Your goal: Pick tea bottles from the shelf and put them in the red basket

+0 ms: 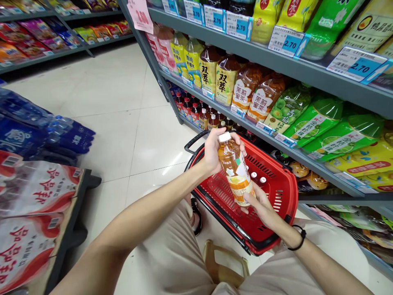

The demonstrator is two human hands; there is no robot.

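A bottle of amber tea (pixel 233 168) with a white cap and an orange-and-white label is held tilted between both my hands. My left hand (pixel 215 148) wraps round its upper part, just under the cap, with fingertips showing on the far side. Around its base closes my right hand (pixel 259 203), thumb on the label. Below the bottle is a red shopping basket (pixel 278 172) with slotted walls and a black rim. Inside it, two white-capped bottles (pixel 258 178) show partly behind the tea bottle and my right hand.
Drink shelves (pixel 264 127) with rows of bottles and price tags stand close on the right. Shrink-wrapped water packs (pixel 37 188) are stacked at left. Snack shelves (pixel 61 41) line the back. A beige stool (pixel 225 258) is between my legs; tiled floor (pixel 119 98) lies ahead.
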